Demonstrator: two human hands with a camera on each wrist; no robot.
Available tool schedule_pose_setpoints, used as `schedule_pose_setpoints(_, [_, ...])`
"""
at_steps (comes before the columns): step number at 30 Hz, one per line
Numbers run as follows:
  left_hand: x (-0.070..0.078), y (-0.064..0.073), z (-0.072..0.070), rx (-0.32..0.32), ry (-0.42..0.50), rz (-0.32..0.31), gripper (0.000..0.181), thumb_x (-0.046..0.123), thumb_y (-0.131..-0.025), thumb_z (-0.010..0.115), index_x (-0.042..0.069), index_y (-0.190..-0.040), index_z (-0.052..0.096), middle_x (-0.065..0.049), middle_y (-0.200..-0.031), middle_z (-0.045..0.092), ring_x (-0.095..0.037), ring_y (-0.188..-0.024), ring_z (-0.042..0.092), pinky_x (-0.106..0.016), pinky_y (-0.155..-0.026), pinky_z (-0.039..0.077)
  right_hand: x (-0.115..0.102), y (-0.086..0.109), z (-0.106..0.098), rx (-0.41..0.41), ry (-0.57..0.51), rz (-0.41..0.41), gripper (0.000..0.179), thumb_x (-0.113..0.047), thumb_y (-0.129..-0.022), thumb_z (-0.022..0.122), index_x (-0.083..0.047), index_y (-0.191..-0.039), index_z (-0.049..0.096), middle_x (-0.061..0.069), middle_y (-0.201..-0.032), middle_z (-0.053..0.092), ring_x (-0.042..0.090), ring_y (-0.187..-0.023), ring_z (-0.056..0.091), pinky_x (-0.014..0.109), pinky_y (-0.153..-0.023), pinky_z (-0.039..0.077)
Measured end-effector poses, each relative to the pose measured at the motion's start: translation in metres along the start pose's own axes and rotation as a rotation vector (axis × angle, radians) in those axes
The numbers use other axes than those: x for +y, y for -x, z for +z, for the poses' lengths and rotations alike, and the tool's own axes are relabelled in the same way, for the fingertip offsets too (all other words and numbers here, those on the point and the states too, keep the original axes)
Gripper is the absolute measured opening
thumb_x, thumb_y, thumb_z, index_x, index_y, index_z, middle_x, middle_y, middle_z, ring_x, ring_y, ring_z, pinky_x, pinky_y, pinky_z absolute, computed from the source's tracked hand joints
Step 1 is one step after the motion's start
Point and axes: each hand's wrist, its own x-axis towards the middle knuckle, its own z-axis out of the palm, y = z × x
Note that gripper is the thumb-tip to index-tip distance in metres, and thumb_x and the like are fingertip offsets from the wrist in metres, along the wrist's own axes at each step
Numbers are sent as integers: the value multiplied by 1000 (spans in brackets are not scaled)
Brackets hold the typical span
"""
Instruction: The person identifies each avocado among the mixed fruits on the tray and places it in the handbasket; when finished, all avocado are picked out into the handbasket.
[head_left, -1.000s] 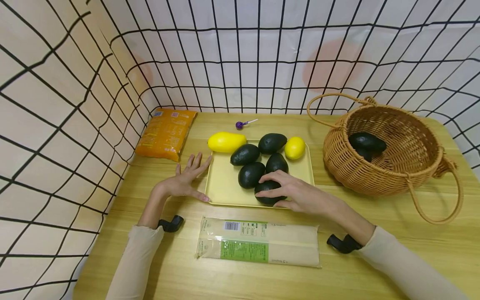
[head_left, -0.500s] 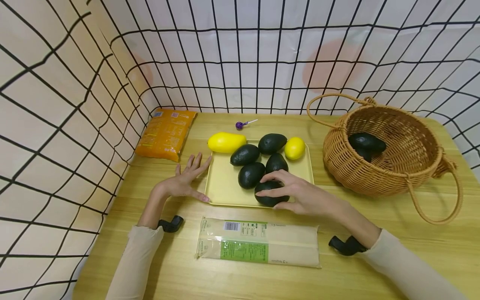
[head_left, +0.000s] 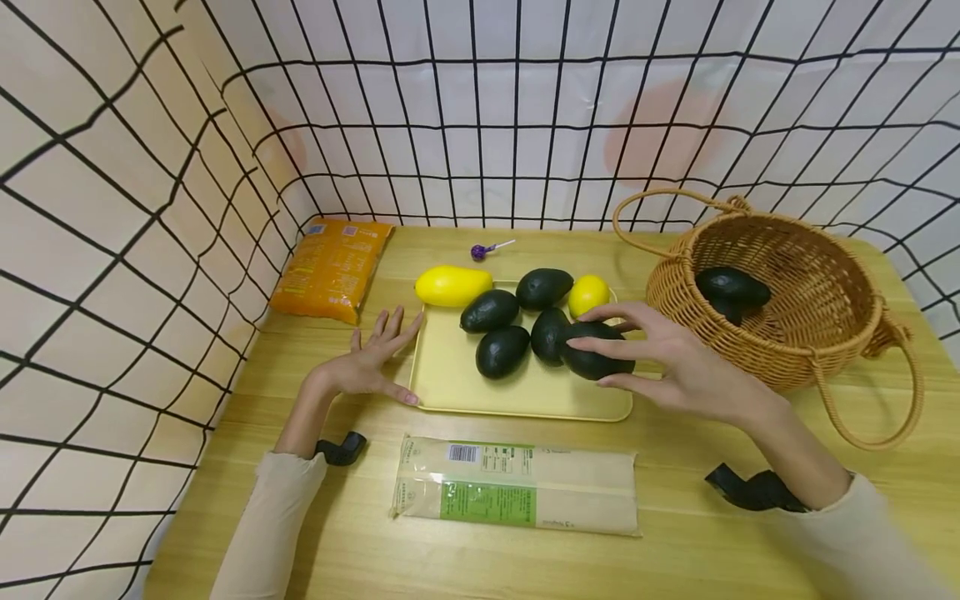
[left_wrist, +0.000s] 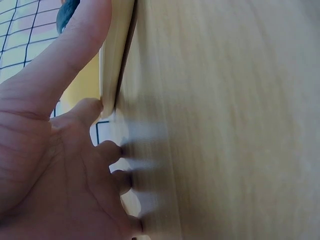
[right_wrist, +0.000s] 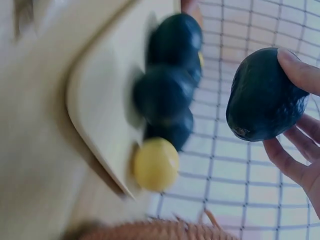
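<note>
My right hand (head_left: 671, 362) grips a dark green avocado (right_wrist: 265, 95) between thumb and fingers, raised over the right side of a pale yellow tray (head_left: 450, 383). Several more avocados (head_left: 502, 351) lie together on that tray. A yellow lemon (head_left: 588, 296) sits at its back right corner, and a yellow mango (head_left: 453, 286) overlaps its back left corner. With fingers spread, my left hand (head_left: 367, 362) rests at the tray's left edge; in the left wrist view thumb and index finger are against the tray's side and the other fingertips touch the table.
A wicker basket (head_left: 750, 354) with avocados (head_left: 733, 287) inside stands at the right, its handles folded outward. In front of the tray lies a long noodle packet (head_left: 517, 487). An orange bag (head_left: 333, 268) and a purple lollipop (head_left: 480, 250) are at the back. Black wire mesh (head_left: 517, 125) encloses the table.
My right hand has lifted the front avocado off the tray and carried it rightward and back, towards the basket. My left hand stays at the tray's edge.
</note>
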Motion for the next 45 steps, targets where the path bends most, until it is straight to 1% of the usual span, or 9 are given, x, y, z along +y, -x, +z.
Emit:
schedule_pose_setpoints(5, [-1, 0, 0, 0, -3, 1, 127, 42, -81, 87, 19, -167, -4, -20, -168, -31, -43, -154, -32, -78, -113, -23, 5, 10, -30, 110, 73, 6, 50, -52, -102, 56, -17, -134, 72, 20, -139, 61, 19, -125, 55, 14, -97, 42])
schedule_pose_setpoints(13, [-2, 0, 1, -4, -1, -2, 128, 43, -81, 87, 20, -167, -5, -20, -168, -31, -43, -154, -33, -78, -113, -23, 25, 36, -80, 212, 211, 146, 67, -63, -97, 53, -9, -131, 72, 29, -135, 59, 0, -131, 46, 5, -99, 32])
schedule_pose_setpoints(18, [-2, 0, 0, -4, 6, -2, 128, 43, -81, 87, 20, -167, -4, -19, -168, -31, -43, -154, -33, -78, -114, -23, 48, 59, -97, 238, 304, 249, 76, -69, -94, 48, -9, -136, 69, 30, -135, 58, 4, -124, 45, 6, -93, 27])
schedule_pose_setpoints(23, [-3, 0, 0, -1, 4, 1, 128, 43, -81, 87, 21, -167, -5, -19, -168, -31, -43, -154, -33, -77, -114, -24, 65, 80, -102, 243, 342, 366, 48, -36, -99, 68, -11, -139, 67, 30, -136, 56, 17, -117, 47, 10, -91, 24])
schedule_pose_setpoints(26, [-3, -1, 0, -2, 5, 3, 127, 43, -82, 87, 21, -167, -5, -20, -168, -31, -43, -154, -33, -77, -113, -24, 71, 89, -102, 243, 351, 427, 48, -14, -93, 77, -11, -140, 66, 29, -135, 56, 32, -117, 50, 14, -92, 25])
schedule_pose_setpoints(29, [-1, 0, 0, -3, -2, -1, 128, 43, -81, 87, 21, -167, -5, -20, -168, -30, -43, -154, -32, -77, -114, -24, 77, 97, -101, 237, 367, 468, 48, -13, -95, 75, -9, -141, 65, 30, -133, 55, 45, -115, 49, 24, -96, 28])
schedule_pose_setpoints(34, [-1, 0, -1, 0, -4, -1, 128, 44, -81, 87, 21, -167, -4, -20, -168, -30, -43, -154, -32, -77, -114, -23, 84, 106, -98, 241, 350, 520, 49, -8, -94, 75, -5, -141, 63, 33, -135, 53, 52, -120, 47, 43, -101, 33])
schedule_pose_setpoints(38, [-2, 0, 0, -2, -2, -3, 128, 43, -81, 87, 21, -167, -4, -20, -168, -30, -43, -154, -32, -77, -114, -24, 89, 111, -96, 238, 338, 500, 49, -2, -91, 76, -2, -138, 65, 34, -131, 55, 51, -119, 46, 51, -102, 33])
schedule_pose_setpoints(45, [-2, 0, 0, -4, 0, -2, 128, 42, -81, 87, 20, -167, -4, -19, -168, -31, -43, -154, -32, -77, -114, -24, 94, 115, -94, 222, 358, 468, 49, 0, -88, 79, -1, -135, 67, 32, -125, 58, 48, -113, 49, 48, -90, 32])
